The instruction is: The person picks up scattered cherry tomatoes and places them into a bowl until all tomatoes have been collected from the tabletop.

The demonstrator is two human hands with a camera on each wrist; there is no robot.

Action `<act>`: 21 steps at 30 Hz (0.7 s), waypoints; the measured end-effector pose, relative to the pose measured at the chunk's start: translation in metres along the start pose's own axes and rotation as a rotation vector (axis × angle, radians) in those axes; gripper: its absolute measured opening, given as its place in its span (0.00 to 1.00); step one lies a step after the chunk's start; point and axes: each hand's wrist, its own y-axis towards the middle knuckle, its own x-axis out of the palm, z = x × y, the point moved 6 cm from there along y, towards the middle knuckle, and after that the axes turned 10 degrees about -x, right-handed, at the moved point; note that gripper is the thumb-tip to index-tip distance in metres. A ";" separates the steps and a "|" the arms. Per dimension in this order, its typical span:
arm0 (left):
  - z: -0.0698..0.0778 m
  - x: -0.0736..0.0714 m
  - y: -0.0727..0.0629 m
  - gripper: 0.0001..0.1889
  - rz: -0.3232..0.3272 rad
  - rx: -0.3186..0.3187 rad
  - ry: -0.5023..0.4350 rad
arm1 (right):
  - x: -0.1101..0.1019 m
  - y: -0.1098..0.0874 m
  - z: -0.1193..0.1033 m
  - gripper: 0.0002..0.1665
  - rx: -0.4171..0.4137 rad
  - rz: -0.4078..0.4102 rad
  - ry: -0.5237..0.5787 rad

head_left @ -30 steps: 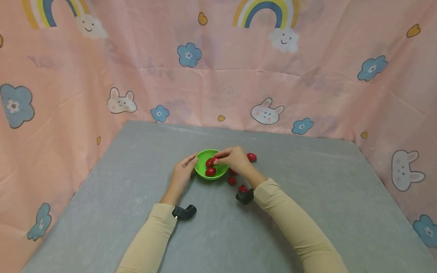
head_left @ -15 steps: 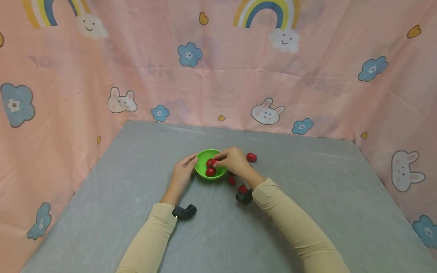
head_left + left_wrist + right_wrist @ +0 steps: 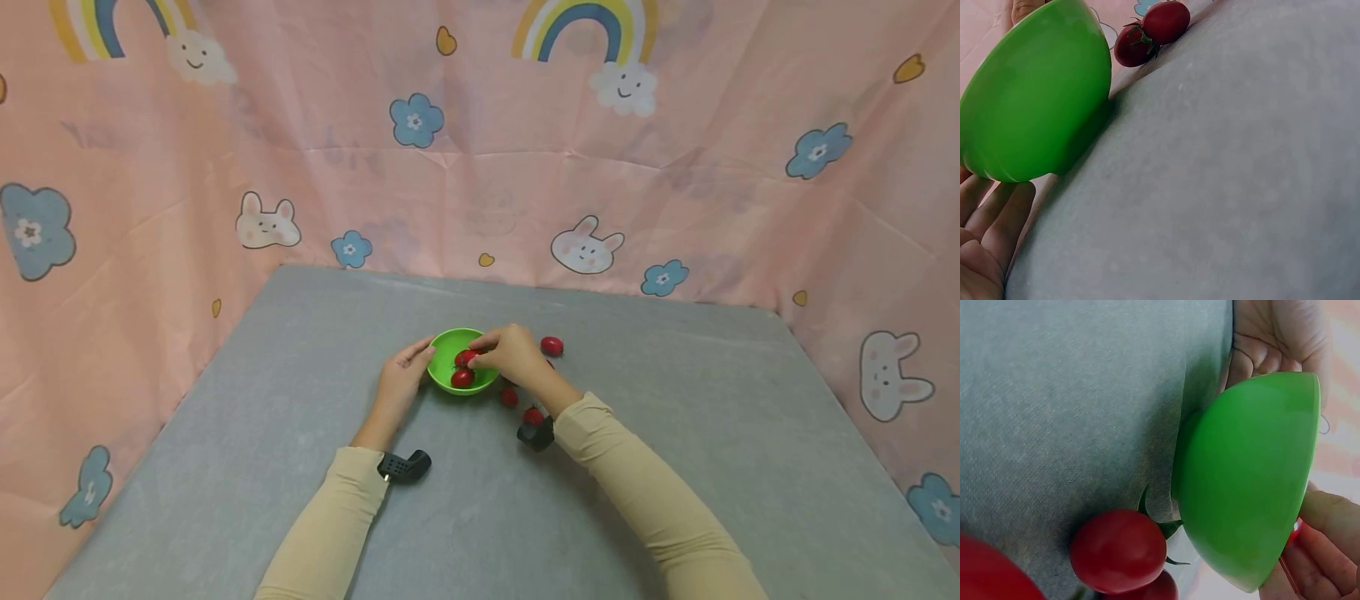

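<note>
Grey textured worktop [image 3: 480, 517]; my L fingers [image 3: 1009, 219] grip smooth, rd green bowl [image 3: 446, 343], R fingers [image 3: 1334, 512] pinch part-hidden tomato [image 3: 473, 357].

A: Which parts can we not inspect in the head view?
B: The right hand [image 3: 517, 354] covers the right rim of the bowl [image 3: 447, 343] and part of the pinched tomato [image 3: 472, 357]. The black camera [image 3: 536, 435] overlaps the nearest tomato [image 3: 533, 414].
A: And in the wrist views?
B: We find the bowl's wall hiding nearly everything inside. The left view crops the left hand [image 3: 988, 247]; the right view blurs and crops the corner tomato [image 3: 991, 575].
</note>
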 end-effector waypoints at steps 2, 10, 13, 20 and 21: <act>0.000 0.000 0.000 0.20 0.000 -0.002 0.004 | 0.000 0.000 0.000 0.15 -0.002 0.002 0.000; -0.001 -0.001 0.000 0.20 -0.002 -0.002 0.019 | 0.000 -0.001 -0.001 0.15 -0.005 0.012 -0.018; -0.002 -0.001 0.000 0.20 -0.004 -0.002 0.011 | 0.000 -0.002 -0.001 0.16 -0.003 0.014 -0.012; -0.002 -0.001 0.002 0.20 -0.012 0.000 0.003 | -0.005 -0.009 -0.002 0.17 0.017 0.033 0.042; -0.002 -0.001 0.002 0.20 -0.012 0.001 0.002 | -0.006 -0.010 -0.001 0.17 0.023 0.038 0.054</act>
